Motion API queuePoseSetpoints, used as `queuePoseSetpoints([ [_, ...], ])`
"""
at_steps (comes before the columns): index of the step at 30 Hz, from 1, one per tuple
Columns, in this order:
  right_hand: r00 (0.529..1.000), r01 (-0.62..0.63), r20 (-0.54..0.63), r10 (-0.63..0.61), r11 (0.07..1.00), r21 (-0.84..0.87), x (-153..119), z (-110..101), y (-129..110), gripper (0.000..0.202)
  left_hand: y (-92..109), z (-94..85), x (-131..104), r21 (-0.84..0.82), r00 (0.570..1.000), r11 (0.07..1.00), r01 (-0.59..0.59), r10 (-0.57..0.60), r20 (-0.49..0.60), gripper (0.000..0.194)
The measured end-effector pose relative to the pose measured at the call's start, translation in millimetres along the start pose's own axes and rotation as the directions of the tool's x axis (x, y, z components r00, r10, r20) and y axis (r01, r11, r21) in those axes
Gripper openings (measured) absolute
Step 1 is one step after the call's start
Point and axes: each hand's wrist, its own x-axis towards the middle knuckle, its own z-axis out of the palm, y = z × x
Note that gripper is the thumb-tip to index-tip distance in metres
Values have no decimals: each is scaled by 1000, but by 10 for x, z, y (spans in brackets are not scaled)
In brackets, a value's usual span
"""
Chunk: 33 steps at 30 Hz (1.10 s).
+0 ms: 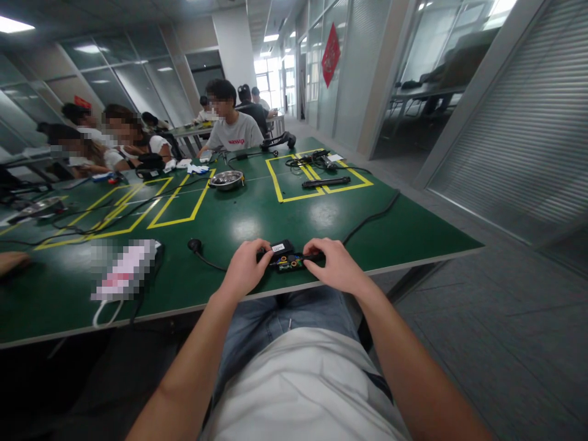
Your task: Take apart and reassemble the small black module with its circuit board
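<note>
An opened black power adapter lies at the table's near edge, its circuit board bare, with coils and coloured wires showing. Just behind the board is the black cover, bearing a white label. My left hand is closed at the left end of the adapter, thumb and fingers pinched where a cord enters. On the other side, my right hand pinches the black cable at the board's right end. The exact grip points are partly hidden by my fingers. A black plug on a cord lies left of my left hand.
On the green table stands a metal bowl. Yellow tape outlines surround a black bar-shaped part and tangled cables. A blurred pinkish packet lies at left. A co-worker sits across; others sit further left.
</note>
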Motion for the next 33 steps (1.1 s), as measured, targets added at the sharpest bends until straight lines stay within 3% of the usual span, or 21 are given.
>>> queuePoseSetpoints([
  [5, 1000, 16, -8, -16, 1000, -10, -15, 10, 7, 10, 90, -76, -126, -30, 994, 994, -110, 109, -20, 10],
  [12, 1000, 22, -1, -22, 1000, -14, -10, -3, 10, 9, 104, -137, -231, 58, 989, 991, -118, 112, 99, 20],
  [20, 999, 32, -16, -31, 998, 53, -24, 4, 24, 8, 68, -124, -230, 16, 988, 990, -142, 140, 71, 24],
  [25, 997, 38, -71, -29, 991, 125, -33, -21, 37, 10, 89, -136, -233, -26, 994, 993, -111, 111, -13, 17],
  [33, 998, 38, -46, -33, 994, 104, -24, -13, 51, 10, 77, -147, -228, 29, 994, 994, -102, 101, 51, 22],
])
